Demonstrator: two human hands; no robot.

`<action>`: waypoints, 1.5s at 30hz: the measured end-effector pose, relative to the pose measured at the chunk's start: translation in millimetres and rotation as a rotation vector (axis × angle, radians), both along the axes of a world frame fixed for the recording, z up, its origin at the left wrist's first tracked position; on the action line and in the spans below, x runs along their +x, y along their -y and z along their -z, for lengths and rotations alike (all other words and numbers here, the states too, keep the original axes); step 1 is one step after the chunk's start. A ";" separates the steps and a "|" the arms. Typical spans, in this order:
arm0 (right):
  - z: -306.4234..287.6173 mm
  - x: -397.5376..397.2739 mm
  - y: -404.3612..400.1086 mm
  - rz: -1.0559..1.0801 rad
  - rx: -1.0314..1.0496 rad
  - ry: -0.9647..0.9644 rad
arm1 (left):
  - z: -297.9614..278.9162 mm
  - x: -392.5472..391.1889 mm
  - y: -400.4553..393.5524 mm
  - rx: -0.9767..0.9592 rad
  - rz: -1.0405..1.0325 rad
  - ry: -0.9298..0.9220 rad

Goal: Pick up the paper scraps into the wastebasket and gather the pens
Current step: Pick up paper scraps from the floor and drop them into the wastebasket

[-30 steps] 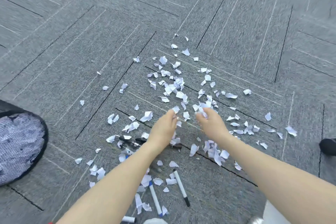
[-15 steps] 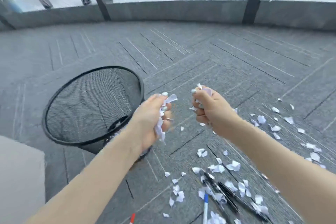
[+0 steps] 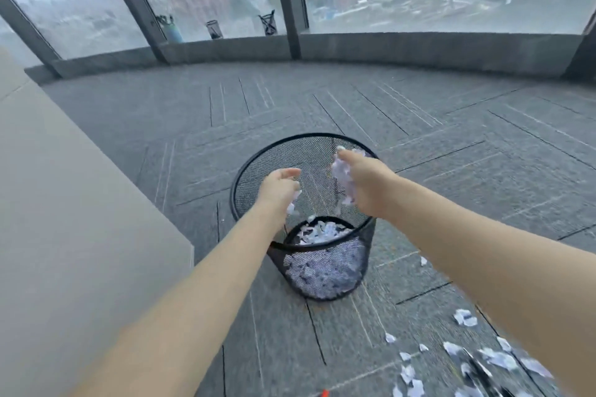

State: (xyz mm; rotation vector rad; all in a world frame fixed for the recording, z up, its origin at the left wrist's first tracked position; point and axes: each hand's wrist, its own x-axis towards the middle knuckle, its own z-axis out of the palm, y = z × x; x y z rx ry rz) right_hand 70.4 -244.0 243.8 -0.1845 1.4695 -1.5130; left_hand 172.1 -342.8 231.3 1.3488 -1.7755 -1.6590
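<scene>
Both hands hover above the round black wire-mesh wastebasket (image 3: 325, 267): left hand (image 3: 279, 187) released, fingers spread; right hand (image 3: 362, 182) apparently grasping crumpled white paper scraps (image 3: 342, 177).

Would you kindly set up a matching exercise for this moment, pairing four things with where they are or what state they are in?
Things:
1. black wire-mesh wastebasket
2. left hand
3. right hand
4. loose white paper scraps on the grey carpet

Places or states:
A. over the basket mouth, fingers opening, a few scraps dropping
B. lying at lower right, not yet collected
C. upright on the floor, part filled with paper
D. over the basket mouth, a clump of scraps at the fingers

Pairs: 1-C, 2-A, 3-D, 4-B
</scene>
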 end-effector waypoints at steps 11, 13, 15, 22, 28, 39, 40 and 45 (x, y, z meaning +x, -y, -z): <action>11.2 2.4 -10.6 0.077 0.023 -0.145 | 18.4 6.6 -2.4 -0.160 0.180 0.066; 13.3 1.7 -11.0 0.106 0.027 -0.160 | 21.6 6.9 -0.6 -0.213 0.190 0.083; 14.7 1.3 -10.7 0.089 0.028 -0.140 | 23.6 7.6 0.5 -0.233 0.183 0.096; 16.5 -1.1 -13.9 0.161 -0.024 0.006 | 22.6 5.9 0.5 -0.233 0.119 0.055; 14.8 1.2 -15.5 0.256 -0.091 0.164 | 16.1 8.4 -7.8 -0.275 0.095 -0.041; -15.0 11.9 -31.7 0.218 -0.292 0.277 | -4.1 12.6 -54.1 -0.760 0.846 0.220; -19.1 13.3 -31.8 0.208 -0.283 0.254 | -3.8 13.9 -51.5 -0.776 0.819 0.335; -29.8 20.5 -29.7 0.191 -0.293 0.232 | -8.9 28.2 -47.8 -0.896 0.790 0.314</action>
